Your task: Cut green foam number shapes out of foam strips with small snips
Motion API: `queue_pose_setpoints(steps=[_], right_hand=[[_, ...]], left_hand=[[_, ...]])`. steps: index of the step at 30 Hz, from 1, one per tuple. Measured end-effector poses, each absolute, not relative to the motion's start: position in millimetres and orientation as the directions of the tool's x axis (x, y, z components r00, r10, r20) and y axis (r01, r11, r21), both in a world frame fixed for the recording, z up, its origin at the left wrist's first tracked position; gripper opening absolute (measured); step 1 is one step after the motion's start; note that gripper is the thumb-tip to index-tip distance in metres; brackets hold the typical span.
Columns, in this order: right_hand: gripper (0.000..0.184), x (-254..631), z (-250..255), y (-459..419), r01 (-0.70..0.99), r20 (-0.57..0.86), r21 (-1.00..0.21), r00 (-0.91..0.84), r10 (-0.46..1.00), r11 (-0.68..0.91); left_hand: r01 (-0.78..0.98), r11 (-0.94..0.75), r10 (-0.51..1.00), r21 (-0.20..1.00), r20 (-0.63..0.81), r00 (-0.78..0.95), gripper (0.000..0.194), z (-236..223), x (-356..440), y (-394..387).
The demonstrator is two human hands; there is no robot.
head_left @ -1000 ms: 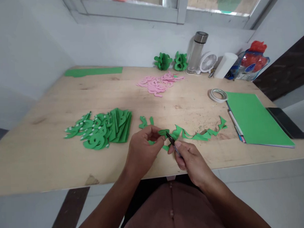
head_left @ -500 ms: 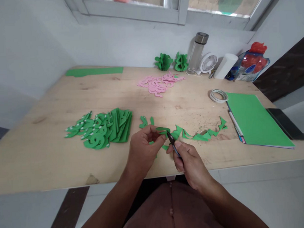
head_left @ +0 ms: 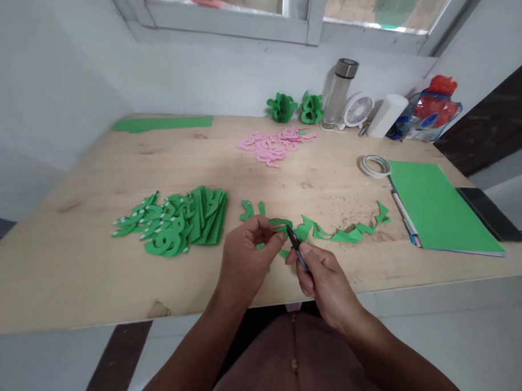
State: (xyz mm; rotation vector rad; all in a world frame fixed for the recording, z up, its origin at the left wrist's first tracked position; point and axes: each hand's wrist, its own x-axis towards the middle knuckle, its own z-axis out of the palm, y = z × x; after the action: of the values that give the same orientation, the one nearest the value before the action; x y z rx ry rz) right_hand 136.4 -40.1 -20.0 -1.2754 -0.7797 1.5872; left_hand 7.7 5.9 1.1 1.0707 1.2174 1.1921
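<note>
Thumb and fingers of my left hand [head_left: 250, 253] pinch a small piece of green paper [head_left: 281, 223] above the table. My right hand [head_left: 322, 273] is closed around a pair of dark-bladed scissors [head_left: 293, 240], whose tips meet the paper just beside my left fingertips. How far the blades are parted is too small to tell. Green paper scraps [head_left: 348, 234] trail off to the right of my hands. Behind my left hand lies a curved green cutout [head_left: 246, 210]. To the left is a heap of green cutouts [head_left: 166, 239], some with white patches, against a fanned stack of green paper pieces [head_left: 208, 214].
Pink paper cutouts [head_left: 270, 144] lie mid-table. Two green paper ornaments [head_left: 281, 108], a glass bottle [head_left: 338, 93], a small white fan [head_left: 358, 110] and a white roll [head_left: 386, 116] stand by the wall. Tape rolls [head_left: 374, 166], green sheets [head_left: 443, 206], pens [head_left: 403, 210] and a dark phone-like slab [head_left: 493, 213] are right.
The view has shifted very slightly. Both hands keep nearly the same position, with the scissors still at the green paper.
</note>
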Motion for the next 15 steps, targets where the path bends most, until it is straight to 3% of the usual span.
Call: queue_pose_setpoints(steps=[15], right_hand=[[0.05,135.3,-22.5,-42.6,-0.226,-0.341,-0.916,-0.001,0.94,-0.332]], left_hand=[[-0.076,0.083,0.995,0.994,-0.087,-0.046,0.008,-1.1,7.4,3.2]])
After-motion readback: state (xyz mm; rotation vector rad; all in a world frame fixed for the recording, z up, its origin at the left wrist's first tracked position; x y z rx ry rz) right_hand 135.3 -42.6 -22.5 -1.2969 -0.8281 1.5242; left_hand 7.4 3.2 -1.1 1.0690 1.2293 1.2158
